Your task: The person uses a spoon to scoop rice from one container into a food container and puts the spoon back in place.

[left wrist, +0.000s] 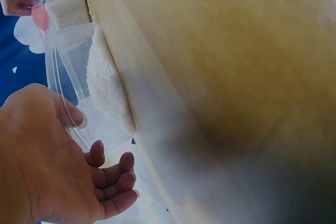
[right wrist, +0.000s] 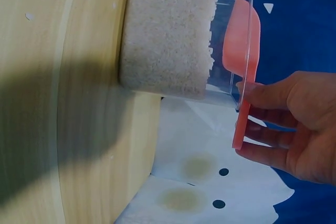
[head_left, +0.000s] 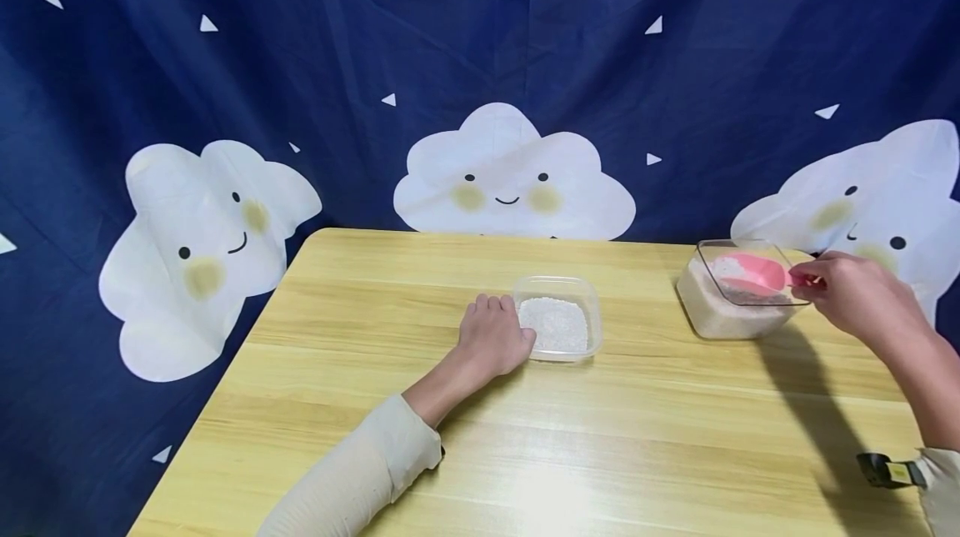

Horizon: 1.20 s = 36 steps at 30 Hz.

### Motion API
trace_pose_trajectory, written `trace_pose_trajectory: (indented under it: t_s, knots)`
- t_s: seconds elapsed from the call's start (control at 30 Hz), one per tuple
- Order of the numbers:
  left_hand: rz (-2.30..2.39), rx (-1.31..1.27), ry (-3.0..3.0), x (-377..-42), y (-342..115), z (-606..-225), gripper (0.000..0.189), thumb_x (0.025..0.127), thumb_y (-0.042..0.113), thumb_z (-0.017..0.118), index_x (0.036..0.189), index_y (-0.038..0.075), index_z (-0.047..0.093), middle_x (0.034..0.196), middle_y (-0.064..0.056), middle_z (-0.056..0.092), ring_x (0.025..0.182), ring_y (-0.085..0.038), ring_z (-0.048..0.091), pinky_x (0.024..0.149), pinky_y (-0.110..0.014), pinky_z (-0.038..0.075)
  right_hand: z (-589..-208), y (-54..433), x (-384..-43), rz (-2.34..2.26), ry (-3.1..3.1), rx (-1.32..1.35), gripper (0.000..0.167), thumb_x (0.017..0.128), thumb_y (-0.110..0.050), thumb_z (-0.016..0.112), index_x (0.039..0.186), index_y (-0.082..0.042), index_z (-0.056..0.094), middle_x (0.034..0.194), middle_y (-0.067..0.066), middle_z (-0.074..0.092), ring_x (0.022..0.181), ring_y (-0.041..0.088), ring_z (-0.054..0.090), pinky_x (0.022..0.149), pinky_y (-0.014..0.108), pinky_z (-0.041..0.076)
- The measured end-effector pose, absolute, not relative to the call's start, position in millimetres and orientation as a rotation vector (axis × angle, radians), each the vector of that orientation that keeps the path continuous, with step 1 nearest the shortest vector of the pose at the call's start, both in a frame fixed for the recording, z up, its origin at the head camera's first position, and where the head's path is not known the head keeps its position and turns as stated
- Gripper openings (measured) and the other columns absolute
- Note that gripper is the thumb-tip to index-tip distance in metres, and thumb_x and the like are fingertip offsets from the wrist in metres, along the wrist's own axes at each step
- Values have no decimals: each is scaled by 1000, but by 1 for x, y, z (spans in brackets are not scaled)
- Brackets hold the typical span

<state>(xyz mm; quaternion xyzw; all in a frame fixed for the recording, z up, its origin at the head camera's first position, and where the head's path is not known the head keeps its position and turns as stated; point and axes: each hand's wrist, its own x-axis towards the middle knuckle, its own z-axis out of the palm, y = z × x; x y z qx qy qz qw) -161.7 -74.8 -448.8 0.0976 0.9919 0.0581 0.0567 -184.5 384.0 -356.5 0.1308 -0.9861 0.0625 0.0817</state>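
Observation:
My left hand (head_left: 495, 337) holds the left side of a small clear plastic container (head_left: 598, 324) that has white grains (head_left: 555, 325) in it. In the left wrist view, the thumb (left wrist: 72, 113) lies at its rim and the other fingers curl loosely nearby. At the right, my right hand (head_left: 862, 295) pinches the handle of a pink scoop (right wrist: 249, 40). The scoop's bowl sits inside a larger clear square container (head_left: 693, 312), above rice (right wrist: 168, 40). Its handle crosses the rim, with the thumb on one side and fingers on the other.
Both containers stand on a wooden table (head_left: 360, 287), the larger one near the far right corner. Behind the table hangs a dark blue curtain (head_left: 337, 45) with white clouds. A dark device (head_left: 888, 470) is strapped at the right wrist.

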Motion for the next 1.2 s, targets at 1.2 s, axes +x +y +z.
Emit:
trace_pose_trajectory:
  t_s: [1.2]
  knots:
    - [214, 316, 3032, -161, -76, -449, 38, 97, 39, 40, 104, 3, 53, 98, -11, 57, 91, -26, 45, 86, -36, 40, -349, 375, -181, 234, -2903, 352, 21, 83, -8, 80, 103, 0, 76, 88, 17, 74, 79, 37, 67, 55, 39, 43]
